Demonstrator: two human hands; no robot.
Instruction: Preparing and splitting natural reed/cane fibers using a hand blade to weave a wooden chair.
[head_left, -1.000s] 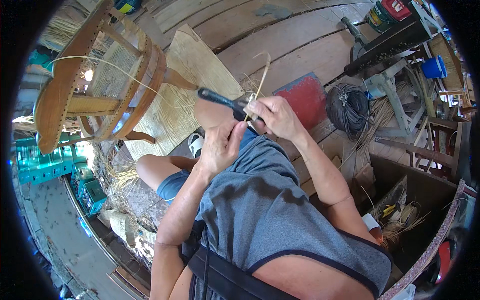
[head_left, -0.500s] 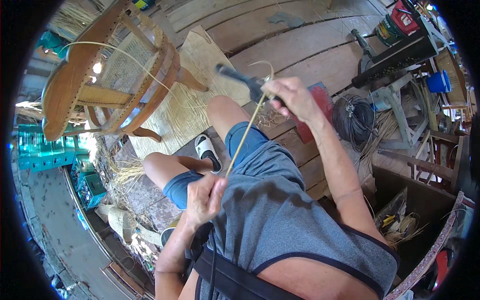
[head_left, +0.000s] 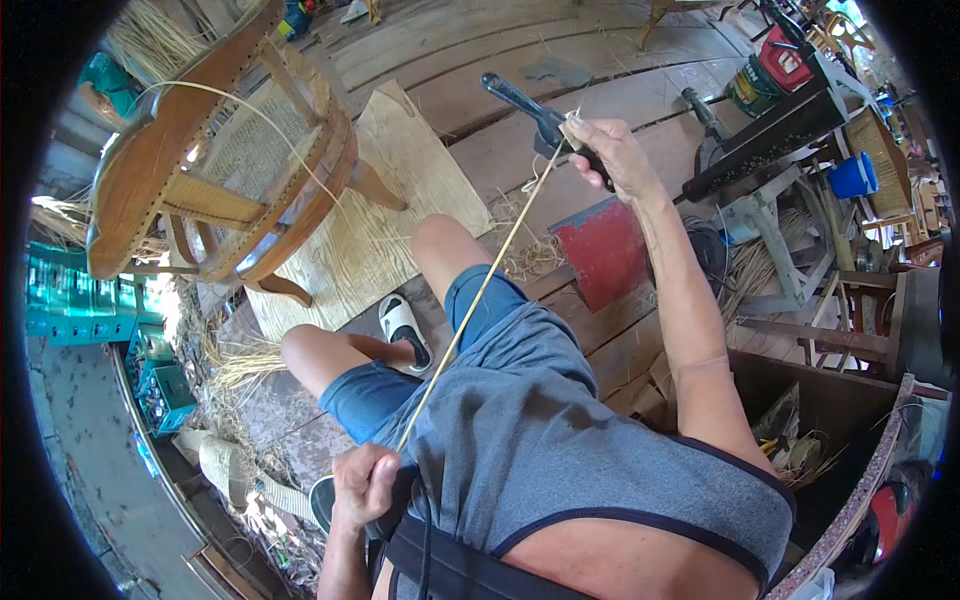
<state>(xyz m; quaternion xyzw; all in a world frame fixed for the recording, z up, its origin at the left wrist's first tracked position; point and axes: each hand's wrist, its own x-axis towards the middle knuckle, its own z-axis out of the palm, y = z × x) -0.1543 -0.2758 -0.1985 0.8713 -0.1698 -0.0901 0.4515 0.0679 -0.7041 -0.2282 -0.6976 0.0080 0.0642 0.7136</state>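
A thin pale cane strand (head_left: 478,292) runs straight and taut between my two hands, across my lap. Low beside my waist, my left hand (head_left: 362,484) is closed in a fist around its lower end. Farther out to the right, my right hand (head_left: 612,155) is closed on a dark knife-like tool (head_left: 515,97) with a black handle. The strand meets this tool at my right thumb, and a short curled piece hangs there. The tool's exact kind I cannot make out. At the left stands a wooden chair (head_left: 145,190) with woven cane panels; another loose strand (head_left: 240,103) arches over it.
A plywood sheet (head_left: 355,250) lies on the plank floor under the chair. A red board (head_left: 603,255) with cane shavings beside it is below my right hand. Green crates (head_left: 165,395) stand at left, a blue bucket (head_left: 853,177) at right, a wooden box (head_left: 840,380) near my right elbow.
My hands have moved apart: the left down toward my waist, the right up and outward with the tool. A longer length of strand now stretches between them.
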